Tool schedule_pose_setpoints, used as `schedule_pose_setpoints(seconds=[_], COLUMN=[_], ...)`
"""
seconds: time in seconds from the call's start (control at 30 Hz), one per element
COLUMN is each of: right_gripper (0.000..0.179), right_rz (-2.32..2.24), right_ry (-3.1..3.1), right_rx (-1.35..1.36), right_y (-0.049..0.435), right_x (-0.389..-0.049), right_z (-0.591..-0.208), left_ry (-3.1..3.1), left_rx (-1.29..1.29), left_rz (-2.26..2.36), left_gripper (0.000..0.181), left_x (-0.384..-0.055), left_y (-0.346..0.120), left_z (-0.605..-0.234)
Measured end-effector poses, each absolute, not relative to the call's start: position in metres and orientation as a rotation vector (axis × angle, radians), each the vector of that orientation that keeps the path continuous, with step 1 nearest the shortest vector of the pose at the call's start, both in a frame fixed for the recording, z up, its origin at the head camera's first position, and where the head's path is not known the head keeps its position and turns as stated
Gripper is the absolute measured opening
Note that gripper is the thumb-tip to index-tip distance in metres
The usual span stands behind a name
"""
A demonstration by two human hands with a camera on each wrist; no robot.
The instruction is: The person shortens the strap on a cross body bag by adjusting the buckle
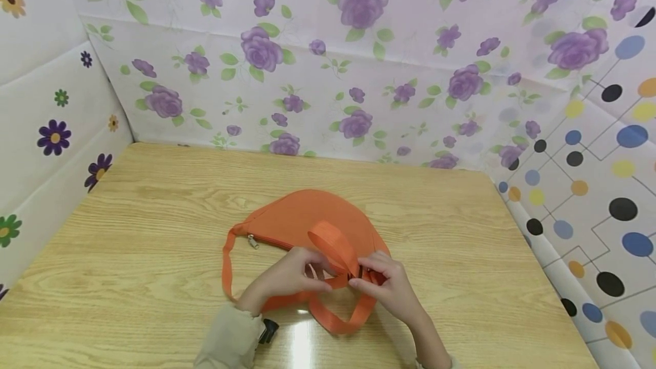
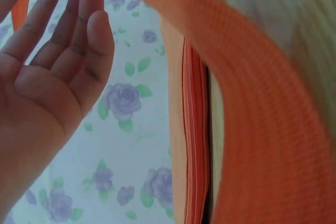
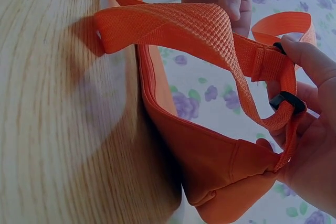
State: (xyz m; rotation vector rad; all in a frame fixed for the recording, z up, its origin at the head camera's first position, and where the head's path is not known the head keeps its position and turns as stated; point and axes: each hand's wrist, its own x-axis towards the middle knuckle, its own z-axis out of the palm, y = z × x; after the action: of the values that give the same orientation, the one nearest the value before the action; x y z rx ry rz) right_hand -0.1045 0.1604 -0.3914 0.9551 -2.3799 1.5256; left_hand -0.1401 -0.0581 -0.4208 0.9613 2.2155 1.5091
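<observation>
Right hand (image 1: pixel 385 282) pinches the orange strap (image 1: pixel 335 325) at black sliders (image 3: pixel 290 101); whether the left hand (image 1: pixel 287 274) grips, I cannot tell. The bag (image 1: pixel 312 209) lies on the tabletop (image 1: pixel 154 238), long axis left-to-right, curved edge facing the flowered backdrop (image 1: pixel 318 90), one strap loop (image 1: pixel 335 245) overlapping it.

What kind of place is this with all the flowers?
Probably a little walled-in work corner, perhaps indoors: there's a wood-grain table, a purple-flowered covering behind it, and a dotted covering along the right side.
</observation>
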Motion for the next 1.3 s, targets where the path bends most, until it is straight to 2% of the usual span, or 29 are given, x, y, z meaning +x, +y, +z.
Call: schedule_pose_setpoints(seconds=[0.23,0.57,1.1,1.3], right_gripper=[0.019,0.021,0.019,0.018], right_rz=[1.524,1.516,1.535,1.545], right_ry=[-2.381,-2.374,-2.349,-2.367], right_rx=[0.954,0.958,0.983,0.967], right_y=[0.160,0.160,0.161,0.162], right_x=[-0.104,-0.105,-0.105,-0.105], right_z=[-0.391,-0.390,-0.390,-0.390], left_ry=[2.214,2.218,2.303,2.316], left_rx=[0.947,0.977,0.963,0.933], left_rz=[1.503,1.459,1.441,1.470], left_gripper=[0.033,0.043,0.028,0.030], left_x=[-0.139,-0.138,-0.137,-0.137], left_y=[-0.050,-0.041,-0.043,-0.046], left_z=[-0.418,-0.419,-0.416,-0.415])
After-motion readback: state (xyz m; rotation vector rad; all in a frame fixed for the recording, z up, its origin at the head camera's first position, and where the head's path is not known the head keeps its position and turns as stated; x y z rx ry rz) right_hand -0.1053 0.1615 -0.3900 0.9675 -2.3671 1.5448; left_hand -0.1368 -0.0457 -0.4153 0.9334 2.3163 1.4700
